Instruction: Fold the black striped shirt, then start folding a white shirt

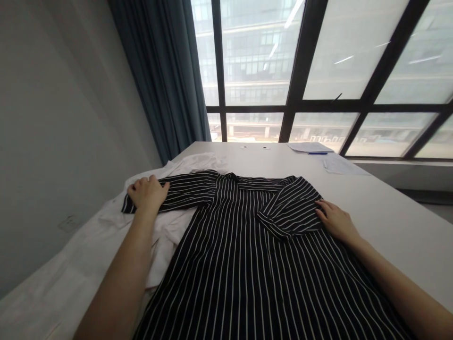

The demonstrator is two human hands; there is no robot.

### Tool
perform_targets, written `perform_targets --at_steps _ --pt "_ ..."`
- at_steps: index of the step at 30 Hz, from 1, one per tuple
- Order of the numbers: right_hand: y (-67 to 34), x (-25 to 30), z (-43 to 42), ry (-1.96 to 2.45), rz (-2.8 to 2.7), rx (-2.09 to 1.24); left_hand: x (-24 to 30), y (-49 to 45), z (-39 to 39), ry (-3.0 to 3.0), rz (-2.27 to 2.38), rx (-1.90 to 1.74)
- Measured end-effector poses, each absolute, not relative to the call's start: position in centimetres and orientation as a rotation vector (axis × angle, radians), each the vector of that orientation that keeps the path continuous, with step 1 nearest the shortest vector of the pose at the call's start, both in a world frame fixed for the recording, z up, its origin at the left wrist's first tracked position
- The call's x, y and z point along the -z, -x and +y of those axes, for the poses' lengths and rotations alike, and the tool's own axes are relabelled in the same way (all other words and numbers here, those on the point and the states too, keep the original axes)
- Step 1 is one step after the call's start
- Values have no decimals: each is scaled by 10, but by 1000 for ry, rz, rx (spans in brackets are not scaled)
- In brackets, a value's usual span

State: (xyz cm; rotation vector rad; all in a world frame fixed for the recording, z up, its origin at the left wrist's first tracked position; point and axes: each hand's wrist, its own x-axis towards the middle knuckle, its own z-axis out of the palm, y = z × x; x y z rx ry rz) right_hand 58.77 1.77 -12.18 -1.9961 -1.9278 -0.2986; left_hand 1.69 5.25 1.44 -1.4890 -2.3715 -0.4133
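Garment (237,269) of soft black cloth with thin white stripes lies spread between our fingers and on towards us; the left hand (147,192) curls over the end of the outstretched striped sleeve (189,189), thumb apart, grip or mere press we cannot tell; the right hand (334,219) has loosely bent fingers laid at the outer edge of the inward-folded striped sleeve (295,208), pinch not visible to us.

Risks as we judge them: the folded sleeve could spring out or skew if the right fingers drag its edge; creases may set where it bunches just inward of those fingertips; crumpled white cloth (166,236) under and beside the left fingers could get caught up with the sleeve and pulled along; uneven tension between the hands might twist the body.

Writing: no brand or label we can read; pale paper sheets (311,147) beyond the right fingers, near a slim blue pen (317,153), are too washed out for us to read.
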Motion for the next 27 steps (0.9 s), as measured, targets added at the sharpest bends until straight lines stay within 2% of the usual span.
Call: perform_targets --at_steps 10,15,18,20,22,24,25,27 --pt "-585 118 18 1967 -1941 297 -23 26 44 1421 -2552 518" --pt "-579 110 13 1991 -1922 350 -48 -2 32 1465 -2406 945" --pt "-563 95 11 1890 -1935 345 -67 -46 27 1512 -2132 1203" --pt "-542 82 9 1719 -1932 110 -75 -82 21 1860 -1916 1397" --pt "-514 70 7 1524 -1849 -368 -77 -115 12 2490 -1744 1477" --pt "-484 62 5 1338 -1694 -920 -72 -138 5 3021 -1591 1381" --pt "-470 60 4 1269 -1618 -1102 -68 -144 4 3150 -1544 1321" --pt "-449 57 3 1230 -1546 -1206 -59 -145 8 3115 -1576 1236"
